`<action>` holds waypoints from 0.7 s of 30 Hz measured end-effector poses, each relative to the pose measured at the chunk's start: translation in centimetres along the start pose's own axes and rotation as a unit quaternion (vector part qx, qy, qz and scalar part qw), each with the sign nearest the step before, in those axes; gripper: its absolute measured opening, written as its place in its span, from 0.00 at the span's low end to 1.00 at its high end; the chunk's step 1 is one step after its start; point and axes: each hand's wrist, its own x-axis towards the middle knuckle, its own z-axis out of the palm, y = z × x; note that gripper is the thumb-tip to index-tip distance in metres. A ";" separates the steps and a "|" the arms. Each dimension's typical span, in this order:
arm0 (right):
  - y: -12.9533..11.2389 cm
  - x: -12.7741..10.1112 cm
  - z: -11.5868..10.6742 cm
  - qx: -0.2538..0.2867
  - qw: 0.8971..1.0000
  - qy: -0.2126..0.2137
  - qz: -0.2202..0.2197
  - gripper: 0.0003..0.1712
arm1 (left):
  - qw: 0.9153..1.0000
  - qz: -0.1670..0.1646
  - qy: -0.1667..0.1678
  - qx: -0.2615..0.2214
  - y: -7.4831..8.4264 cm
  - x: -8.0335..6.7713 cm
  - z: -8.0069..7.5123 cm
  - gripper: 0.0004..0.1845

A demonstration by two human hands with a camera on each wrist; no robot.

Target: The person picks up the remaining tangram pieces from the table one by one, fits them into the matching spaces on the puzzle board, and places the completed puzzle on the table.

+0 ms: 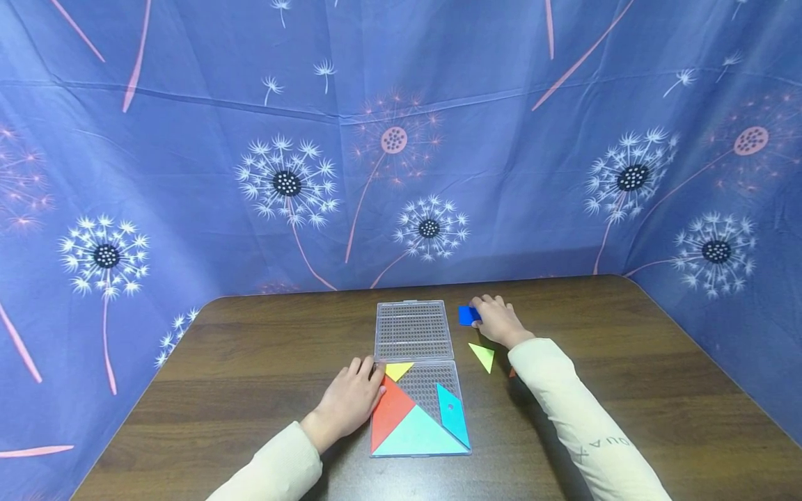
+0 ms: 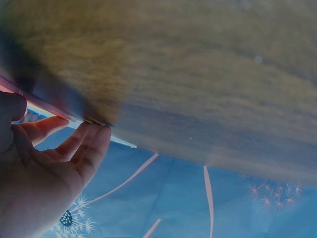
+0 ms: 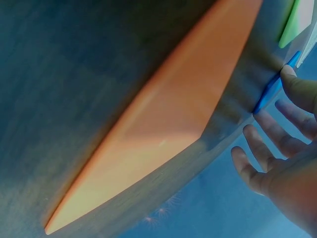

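Dandelion-printed blue cloth (image 1: 401,104) backs a dark wooden worktop (image 1: 238,362). At left, the left hand (image 1: 347,403) rests with relaxed, nearly straight fingers on the left edge of a clear plastic tray (image 1: 421,390), steadying it; its hinged lid (image 1: 413,329) lies open on the far side. Four flat pieces sit in the tray: one yellow triangle (image 1: 398,369), one red triangle (image 1: 388,414), one turquoise triangle (image 1: 418,435) and one blue parallelogram (image 1: 452,413). To the right, one green triangle (image 1: 483,356) lies loose, near an orange piece (image 3: 163,119) largely hidden beneath the sleeve. Farthest right, the right hand (image 1: 498,321) takes the blue square (image 1: 468,315) at its edge between thumb and fingertips. Such tiles are probably light, stiff and smooth, best pinched at opposite edges.
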 end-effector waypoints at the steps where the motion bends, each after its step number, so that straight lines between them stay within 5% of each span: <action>1: 0.0 0.0 0.0 0.003 1.000 0.001 0.001 0.23 | 1.000 0.000 0.000 0.000 0.0 0.0 0.0 0.23; 21: 0.1 0.1 -0.1 0.021 1.000 0.010 0.014 0.29 | 1.000 -0.001 0.008 -0.007 0.0 0.0 0.2 0.22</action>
